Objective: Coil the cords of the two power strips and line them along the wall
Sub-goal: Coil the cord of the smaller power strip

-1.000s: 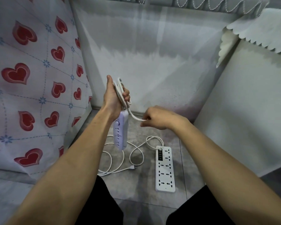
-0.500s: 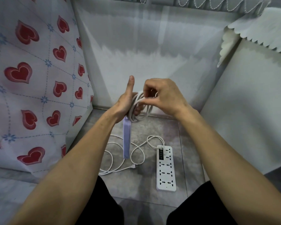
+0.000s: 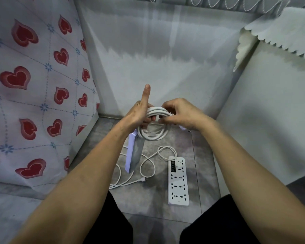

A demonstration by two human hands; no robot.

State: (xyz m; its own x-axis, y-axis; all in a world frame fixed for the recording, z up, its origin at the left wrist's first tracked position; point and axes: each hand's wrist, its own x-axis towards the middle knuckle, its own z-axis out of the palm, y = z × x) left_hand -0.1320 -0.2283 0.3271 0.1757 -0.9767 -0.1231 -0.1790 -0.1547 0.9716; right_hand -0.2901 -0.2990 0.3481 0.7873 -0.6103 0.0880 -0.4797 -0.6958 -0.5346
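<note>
My left hand [image 3: 139, 115] holds a coil of white cord [image 3: 153, 132] with its fingers through the loops and the thumb pointing up. A purple-white power strip [image 3: 133, 154] hangs from that coil, seen edge-on. My right hand [image 3: 181, 113] pinches the cord at the coil's right side. A second white power strip [image 3: 178, 181] lies flat on the floor at the right. Its uncoiled cord [image 3: 147, 166] loops across the tiles to the left, ending in a plug [image 3: 142, 180].
A grey-white wall [image 3: 157, 67] stands straight ahead with a baseboard at the floor. A bedsheet with red hearts [image 3: 33, 94] hangs at the left. A white cabinet side [image 3: 271, 120] closes the right. My knees in black trousers sit at the bottom.
The hanging strip's cord went from a stretched end pulled by my right hand to a full coil around my left hand. Both hands have dropped slightly lower in view.
</note>
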